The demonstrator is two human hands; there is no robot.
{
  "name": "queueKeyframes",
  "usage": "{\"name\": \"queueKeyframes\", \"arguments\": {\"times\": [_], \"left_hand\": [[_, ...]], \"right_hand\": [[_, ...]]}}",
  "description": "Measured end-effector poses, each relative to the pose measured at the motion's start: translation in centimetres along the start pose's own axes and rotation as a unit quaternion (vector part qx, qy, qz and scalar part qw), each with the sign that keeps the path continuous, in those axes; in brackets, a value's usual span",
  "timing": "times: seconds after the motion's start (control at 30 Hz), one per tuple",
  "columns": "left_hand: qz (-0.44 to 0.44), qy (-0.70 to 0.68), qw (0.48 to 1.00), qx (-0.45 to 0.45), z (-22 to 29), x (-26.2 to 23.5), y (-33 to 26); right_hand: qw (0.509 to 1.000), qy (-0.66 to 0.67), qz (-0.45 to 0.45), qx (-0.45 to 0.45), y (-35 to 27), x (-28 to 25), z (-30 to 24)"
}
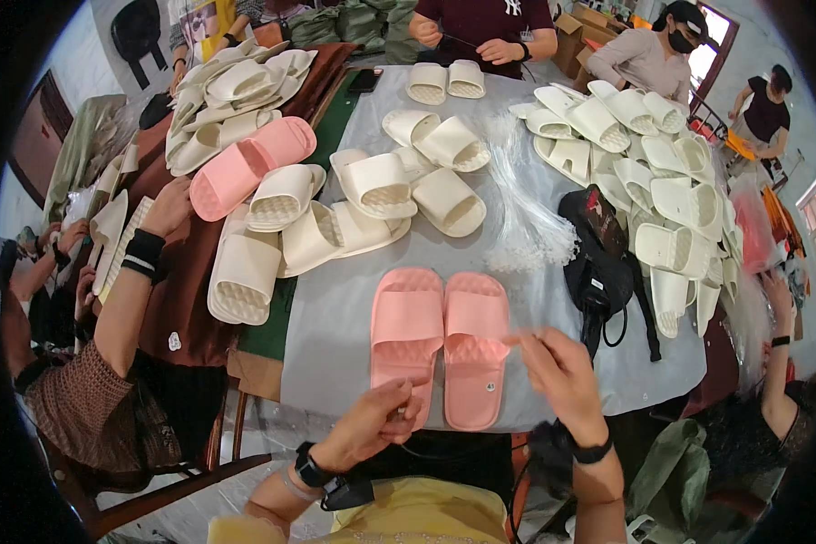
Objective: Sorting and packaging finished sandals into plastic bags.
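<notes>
A pair of pink slippers lies side by side in front of me, toes pointing away: the left slipper point(408, 313) and the right slipper point(477, 317). A small round white sticker point(490, 387) is on the right one's heel. My left hand point(376, 424) is over the heel end of the left slipper, its fingers curled together; whatever they pinch is hidden. My right hand point(560, 376) hovers just right of the right slipper, thumb and forefinger drawn together and slightly smeared by motion. Anything between those fingertips is too small to make out.
Cream slippers point(376, 186) and another pink pair point(254, 168) lie ahead and left. A cream heap point(671, 199) covers the table's right side. Clear plastic strands point(526, 199) and a black bag point(598, 258) lie between. Co-workers' hands point(168, 207) work around the table point(335, 363).
</notes>
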State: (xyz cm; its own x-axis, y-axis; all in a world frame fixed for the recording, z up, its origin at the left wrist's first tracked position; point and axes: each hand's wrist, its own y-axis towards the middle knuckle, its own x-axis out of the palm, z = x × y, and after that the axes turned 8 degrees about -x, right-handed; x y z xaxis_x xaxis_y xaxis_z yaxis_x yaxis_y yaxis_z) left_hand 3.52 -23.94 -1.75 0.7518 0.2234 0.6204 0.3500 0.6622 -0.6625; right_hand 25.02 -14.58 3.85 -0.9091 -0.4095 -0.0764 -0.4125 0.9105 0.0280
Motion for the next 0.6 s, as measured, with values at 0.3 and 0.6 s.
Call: {"name": "queueKeyframes", "arguments": {"times": [0.3,0.6], "left_hand": [[0.066,-0.102,0.990,0.073,1.2,-0.7,5.9],[0.120,0.001,0.974,0.190,1.3,-0.6,8.6]], "right_hand": [[0.926,-0.304,-0.179,-0.136,14.9,4.7,7.1],[0.884,-0.313,-0.344,0.048,16.6,6.0,7.3]]}}
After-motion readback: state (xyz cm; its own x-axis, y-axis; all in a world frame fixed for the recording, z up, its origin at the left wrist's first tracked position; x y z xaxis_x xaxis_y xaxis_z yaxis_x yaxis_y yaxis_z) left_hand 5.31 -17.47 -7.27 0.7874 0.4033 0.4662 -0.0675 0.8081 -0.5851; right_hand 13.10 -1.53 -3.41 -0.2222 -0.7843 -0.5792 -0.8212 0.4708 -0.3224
